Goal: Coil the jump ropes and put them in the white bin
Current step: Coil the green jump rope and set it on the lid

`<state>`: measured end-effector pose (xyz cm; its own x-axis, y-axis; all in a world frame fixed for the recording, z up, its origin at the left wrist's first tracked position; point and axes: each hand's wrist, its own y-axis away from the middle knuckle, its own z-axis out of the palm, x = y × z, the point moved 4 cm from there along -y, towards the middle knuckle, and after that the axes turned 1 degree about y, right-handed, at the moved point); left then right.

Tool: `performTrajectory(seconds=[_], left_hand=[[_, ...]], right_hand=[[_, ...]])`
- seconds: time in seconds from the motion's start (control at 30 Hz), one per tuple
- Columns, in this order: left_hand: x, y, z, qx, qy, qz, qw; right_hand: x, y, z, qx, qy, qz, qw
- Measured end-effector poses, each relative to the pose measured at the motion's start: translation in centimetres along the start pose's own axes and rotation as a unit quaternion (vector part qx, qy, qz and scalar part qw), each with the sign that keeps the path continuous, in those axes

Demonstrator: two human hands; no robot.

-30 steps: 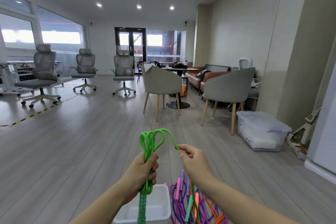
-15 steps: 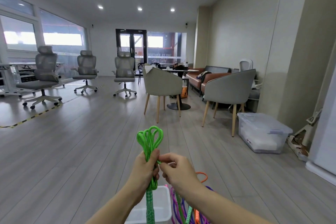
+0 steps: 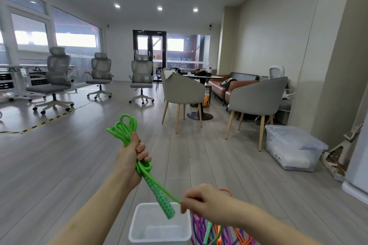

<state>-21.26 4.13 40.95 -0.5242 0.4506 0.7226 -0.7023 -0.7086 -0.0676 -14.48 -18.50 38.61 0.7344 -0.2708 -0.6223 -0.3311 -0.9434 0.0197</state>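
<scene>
Office chairs (image 3: 57, 77) sit at my 10 o'clock, far back on the wood floor (image 3: 59, 165). My left hand (image 3: 130, 160) is clenched around the coiled green jump rope (image 3: 124, 128): loops stick up above the fist, one patterned handle (image 3: 162, 198) hangs down at 6 o'clock over the white bin (image 3: 135, 230). A rope strand runs from the coil to my right hand (image 3: 201, 199), which pinches it just right of the handle. Purple and orange ropes (image 3: 229, 234) lie piled on the floor touching the bin's right side. A clear lidded tote (image 3: 292, 147) sits at 3 o'clock by the wall.
</scene>
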Motion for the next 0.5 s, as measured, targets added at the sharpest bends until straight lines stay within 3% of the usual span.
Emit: performTrajectory(seconds=[0.13, 0.3, 0.37, 0.5], left_hand=[[0.0, 1.6, 1.2, -0.085, -0.162, -0.016, 0.983], [-2.0, 3.6, 2.1, -0.173, -0.367, -0.011, 0.914], [-2.8, 4.5, 2.4, -0.189, -0.403, -0.009, 0.896], [-4.3, 5.6, 2.7, -0.208, -0.397, -0.051, 0.893]], right_hand=[[2.3, 0.0, -1.9, 0.074, 0.09, 0.013, 0.993], [1.4, -0.2, -2.9, 0.154, 0.08, -0.048, 0.984], [0.6, -0.3, -2.6, 0.178, 0.1, -0.068, 0.977], [0.0, -0.7, -2.3, 0.239, 0.12, -0.073, 0.961]])
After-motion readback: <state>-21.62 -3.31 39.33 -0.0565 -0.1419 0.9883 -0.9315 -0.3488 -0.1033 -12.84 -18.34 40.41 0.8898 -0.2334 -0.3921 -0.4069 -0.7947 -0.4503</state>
